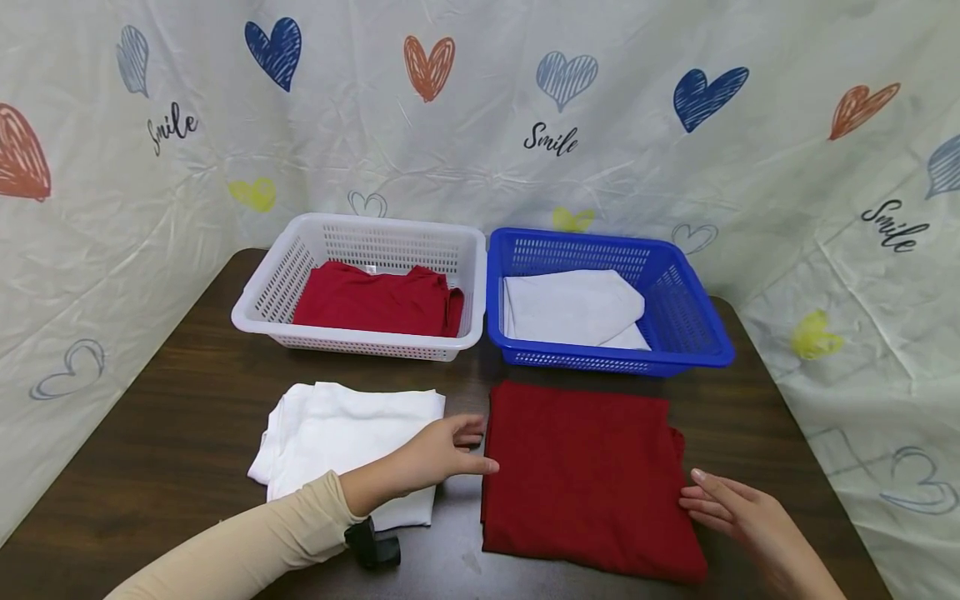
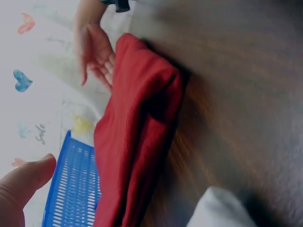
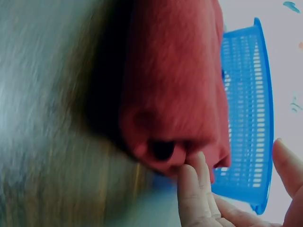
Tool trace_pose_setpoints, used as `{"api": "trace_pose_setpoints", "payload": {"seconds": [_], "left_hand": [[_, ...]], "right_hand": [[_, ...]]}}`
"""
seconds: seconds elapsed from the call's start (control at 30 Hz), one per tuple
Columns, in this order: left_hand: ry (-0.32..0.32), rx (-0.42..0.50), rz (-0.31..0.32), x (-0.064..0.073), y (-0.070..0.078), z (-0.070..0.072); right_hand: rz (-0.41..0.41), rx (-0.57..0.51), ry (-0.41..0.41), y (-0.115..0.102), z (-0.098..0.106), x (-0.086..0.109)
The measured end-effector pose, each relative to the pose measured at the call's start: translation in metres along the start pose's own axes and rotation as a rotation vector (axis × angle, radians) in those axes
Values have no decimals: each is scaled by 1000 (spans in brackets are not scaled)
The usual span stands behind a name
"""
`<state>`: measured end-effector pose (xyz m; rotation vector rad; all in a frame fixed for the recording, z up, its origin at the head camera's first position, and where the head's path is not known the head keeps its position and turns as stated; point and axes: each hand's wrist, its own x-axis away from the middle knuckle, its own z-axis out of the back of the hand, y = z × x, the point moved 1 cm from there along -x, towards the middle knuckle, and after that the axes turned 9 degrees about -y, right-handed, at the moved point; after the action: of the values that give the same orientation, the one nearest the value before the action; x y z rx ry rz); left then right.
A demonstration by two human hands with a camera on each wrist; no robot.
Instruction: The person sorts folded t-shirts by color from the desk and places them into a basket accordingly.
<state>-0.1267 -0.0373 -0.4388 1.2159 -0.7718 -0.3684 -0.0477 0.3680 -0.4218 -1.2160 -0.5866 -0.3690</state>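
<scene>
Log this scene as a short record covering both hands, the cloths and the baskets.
left hand: at the left edge of the red cloth
right hand: at its right edge
contact: unclear for both hands
red cloth: folded, on the table
white cloth: folded, left of the red cloth
white basket: holds red fabric
blue basket: holds white fabric

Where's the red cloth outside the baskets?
Head view: red cloth lies right of centre, in front of the blue basket, between left hand and right hand.
</scene>
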Motion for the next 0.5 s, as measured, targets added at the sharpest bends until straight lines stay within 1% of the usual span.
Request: {"api": "trace_pose_setpoints", "payload": {"seconds": [0.1, 0.2, 0.4, 0.5], "left_hand": [[-7, 63, 8, 0, -1, -1], [-6, 112, 23, -1, -3, -2], [-3, 176, 54, -3, -7, -3], [-1, 233, 64, -5, -9, -3]], "right_hand": [[-60, 40, 7, 1, 4, -1], [-86, 51, -4, 3, 7, -3], [-82, -9, -63, 3, 15, -10], [-84, -14, -81, 2, 16, -12]]}}
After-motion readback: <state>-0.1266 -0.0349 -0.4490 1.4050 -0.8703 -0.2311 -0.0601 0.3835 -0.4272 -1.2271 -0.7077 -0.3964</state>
